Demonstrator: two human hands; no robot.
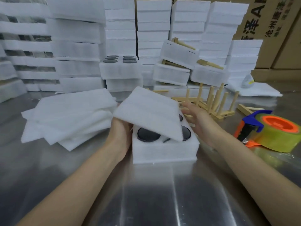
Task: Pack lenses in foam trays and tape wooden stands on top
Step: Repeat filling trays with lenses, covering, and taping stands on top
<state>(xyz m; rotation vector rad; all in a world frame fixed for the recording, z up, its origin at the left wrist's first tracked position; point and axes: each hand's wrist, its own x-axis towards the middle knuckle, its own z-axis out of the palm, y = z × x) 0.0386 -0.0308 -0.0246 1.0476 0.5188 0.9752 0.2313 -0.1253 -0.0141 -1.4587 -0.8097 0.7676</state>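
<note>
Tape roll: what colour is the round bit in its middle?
The core is orange, in the head view.

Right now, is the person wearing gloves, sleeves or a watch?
No. The left hand and right hand are bare, no gloves. The left arm and right arm show no sleeves, watch or bracelet up to the picture's edge.

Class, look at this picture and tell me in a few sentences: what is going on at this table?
A person is working on a foam tray holding dark lenses. The left hand holds a foam sheet tilted over the tray, not yet flat. The right hand is open at the tray's right side. Wooden stands and a tape dispenser lie on the table nearby.
</note>
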